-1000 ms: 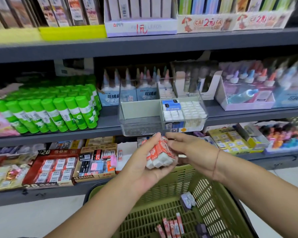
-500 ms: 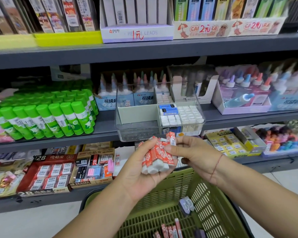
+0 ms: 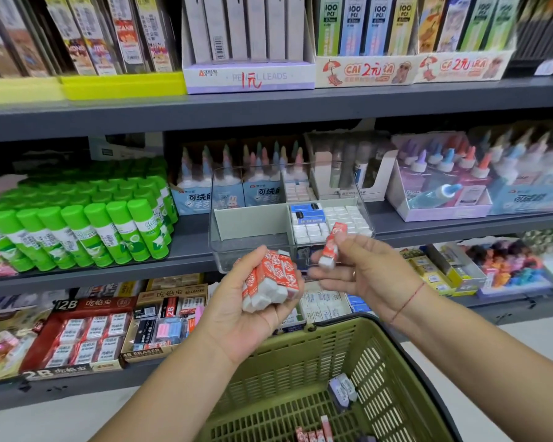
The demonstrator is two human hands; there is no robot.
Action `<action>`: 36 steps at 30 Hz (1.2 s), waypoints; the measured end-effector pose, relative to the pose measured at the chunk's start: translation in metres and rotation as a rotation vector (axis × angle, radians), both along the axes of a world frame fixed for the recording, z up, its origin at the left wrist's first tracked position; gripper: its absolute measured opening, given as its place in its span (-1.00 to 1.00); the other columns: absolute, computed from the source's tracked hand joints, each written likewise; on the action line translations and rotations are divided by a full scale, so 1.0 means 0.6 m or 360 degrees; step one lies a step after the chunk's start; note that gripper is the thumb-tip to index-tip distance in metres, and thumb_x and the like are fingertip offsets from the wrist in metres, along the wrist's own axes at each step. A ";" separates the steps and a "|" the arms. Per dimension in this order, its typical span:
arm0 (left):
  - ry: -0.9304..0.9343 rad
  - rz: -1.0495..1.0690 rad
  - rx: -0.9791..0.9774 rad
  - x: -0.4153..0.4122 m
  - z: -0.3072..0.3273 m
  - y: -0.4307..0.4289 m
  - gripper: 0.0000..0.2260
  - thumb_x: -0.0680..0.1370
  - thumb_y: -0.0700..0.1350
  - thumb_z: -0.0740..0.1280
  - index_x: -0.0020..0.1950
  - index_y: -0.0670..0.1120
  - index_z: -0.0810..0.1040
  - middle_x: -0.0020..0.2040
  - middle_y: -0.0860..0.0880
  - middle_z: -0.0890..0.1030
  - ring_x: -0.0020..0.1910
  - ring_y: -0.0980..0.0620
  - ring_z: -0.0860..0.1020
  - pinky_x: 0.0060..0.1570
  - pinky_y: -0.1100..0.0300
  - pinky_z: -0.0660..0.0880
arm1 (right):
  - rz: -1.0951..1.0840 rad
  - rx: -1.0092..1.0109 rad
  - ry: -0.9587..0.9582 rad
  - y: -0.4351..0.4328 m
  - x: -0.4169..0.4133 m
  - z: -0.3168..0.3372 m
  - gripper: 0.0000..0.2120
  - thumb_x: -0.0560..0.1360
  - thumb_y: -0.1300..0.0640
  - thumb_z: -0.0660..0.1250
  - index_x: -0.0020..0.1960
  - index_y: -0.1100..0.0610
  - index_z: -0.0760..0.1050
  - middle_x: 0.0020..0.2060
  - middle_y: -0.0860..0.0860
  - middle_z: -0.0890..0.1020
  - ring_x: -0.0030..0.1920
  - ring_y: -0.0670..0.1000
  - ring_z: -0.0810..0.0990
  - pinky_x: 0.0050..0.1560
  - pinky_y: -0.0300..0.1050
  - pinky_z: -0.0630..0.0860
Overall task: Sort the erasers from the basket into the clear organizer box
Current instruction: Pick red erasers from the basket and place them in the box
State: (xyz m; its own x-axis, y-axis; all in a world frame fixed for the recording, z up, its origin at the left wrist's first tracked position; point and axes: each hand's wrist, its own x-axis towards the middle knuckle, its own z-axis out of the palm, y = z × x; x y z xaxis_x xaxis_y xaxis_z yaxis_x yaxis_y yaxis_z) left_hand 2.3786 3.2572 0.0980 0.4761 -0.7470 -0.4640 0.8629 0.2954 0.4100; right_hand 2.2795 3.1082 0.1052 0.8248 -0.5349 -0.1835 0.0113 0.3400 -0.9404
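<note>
mid-task. clear organizer box [image 3: 237,253] sits on the middle shelf [image 3: 189,250], just right of the green glue sticks [image 3: 109,231]. its right-hand compartments hold white erasers [image 3: 351,216] and a few blue-sleeved erasers [image 3: 307,215] — that side looks stocked. no red-sleeved one shows inside the box yet.

left hand [image 3: 246,317] palm up, grip curled round a bundle of red-sleeved erasers [image 3: 273,280], held in front of the box's near wall and above the basket. right hand [image 3: 369,275] just beside it, thumb and fingers pinching a single red-sleeved eraser [image 3: 332,244], tilted, white end down, in front of the box and not inside it.

basket [image 3: 332,323] below both hands: a few more red-sleeved erasers [image 3: 313,434] on its floor at the bottom edge of view, plus a small purple-grey pack [image 3: 342,390]. the frame cuts off the rest, so count unknown.

judgement — the red lot is only starting: one piece singled out for placing, the bundle to follow, then the basket leftovers. which compartment it goes to, cannot tell.
</note>
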 end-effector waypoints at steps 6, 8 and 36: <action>0.0001 0.0055 -0.0053 0.011 0.017 -0.005 -0.23 0.13 -0.23 0.55 0.32 -0.23 0.44 0.00 -0.33 0.62 -0.14 -0.27 0.64 -0.10 -0.12 0.61 | -0.0275 -0.0967 0.0219 -0.117 0.033 0.063 -0.92 0.53 0.16 0.33 -0.10 0.14 0.58 -0.33 0.05 0.65 -0.45 -0.11 0.51 -0.47 -0.31 0.45; -0.0004 0.0030 -0.0032 0.010 0.020 -0.008 -0.23 0.14 -0.23 0.55 0.34 -0.22 0.43 0.03 -0.34 0.61 -0.14 -0.27 0.64 -0.10 -0.13 0.61 | -0.0343 -0.1249 0.0360 -0.159 0.063 0.083 -0.95 0.48 0.22 0.38 -0.08 0.19 0.61 -0.33 0.06 0.63 -0.41 -0.09 0.50 -0.36 -0.25 0.51; -0.0014 -0.0030 -0.0216 0.072 0.025 0.003 -0.02 -0.06 -0.34 0.67 0.34 -0.19 0.45 0.15 -0.35 0.58 0.01 -0.29 0.61 -0.22 -0.12 0.60 | 0.0062 -0.2688 0.1034 -0.255 0.239 0.034 -0.74 0.54 0.15 0.30 0.22 0.10 0.54 0.20 0.14 0.56 0.14 0.18 0.55 0.16 -0.11 0.45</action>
